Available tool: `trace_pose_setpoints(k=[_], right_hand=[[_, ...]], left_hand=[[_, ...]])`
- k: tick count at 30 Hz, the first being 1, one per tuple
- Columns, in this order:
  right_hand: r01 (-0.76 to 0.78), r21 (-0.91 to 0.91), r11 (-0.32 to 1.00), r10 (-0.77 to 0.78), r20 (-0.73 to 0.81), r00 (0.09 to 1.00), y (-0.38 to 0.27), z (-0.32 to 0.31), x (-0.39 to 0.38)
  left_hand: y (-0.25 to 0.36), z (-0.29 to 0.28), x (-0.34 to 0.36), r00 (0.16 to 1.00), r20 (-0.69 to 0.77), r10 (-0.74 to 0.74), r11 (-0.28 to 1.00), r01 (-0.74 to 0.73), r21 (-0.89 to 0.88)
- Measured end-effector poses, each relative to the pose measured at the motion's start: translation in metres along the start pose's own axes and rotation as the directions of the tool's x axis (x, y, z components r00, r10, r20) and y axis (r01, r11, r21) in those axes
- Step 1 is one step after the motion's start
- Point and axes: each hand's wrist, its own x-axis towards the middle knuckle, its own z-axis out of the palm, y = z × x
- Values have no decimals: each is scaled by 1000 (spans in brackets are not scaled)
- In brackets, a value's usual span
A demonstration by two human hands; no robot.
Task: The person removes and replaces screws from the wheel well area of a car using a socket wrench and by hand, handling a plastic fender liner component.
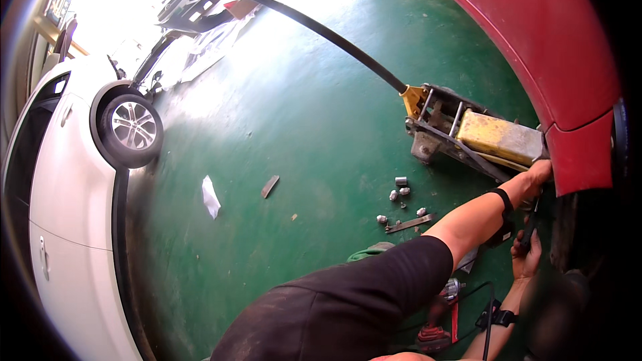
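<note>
My left hand (535,175) reaches to the lower edge of a red car's panel (579,154), beside the front of a yellow-and-black floor jack (498,137); its fingers are mostly hidden there. Below it, my right hand (527,257) grips a black-handled tool (531,224) with a thin shaft pointing up toward my left hand. Small metal nuts (394,194), a socket (401,180) and a flat metal bar (410,224) lie on the green floor (314,147) left of my forearm. A red-and-black power tool (435,335) lies near my right forearm, with a black cable close by.
A white car (70,200) with its wheel (132,127) stands at the left. The jack's long handle (301,19) slants up across the floor. A white scrap (210,197), a small flat piece (270,186) and a green cloth (364,254) lie on the floor. Clutter stands at the bright back.
</note>
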Motion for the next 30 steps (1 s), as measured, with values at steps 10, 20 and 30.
trace_pose_setpoints(k=[10,20,30], right_hand=[[55,165,985,-109,340,934,34,4,72],[345,57,937,-343,346,873,68,-53,180],[358,60,932,-362,200,910,116,-71,167]], left_hand=[[11,-4,-1,996,-69,52,989,-42,145],[12,11,-12,909,50,415,807,-393,441],[-6,3,11,715,224,662,189,-448,874]])
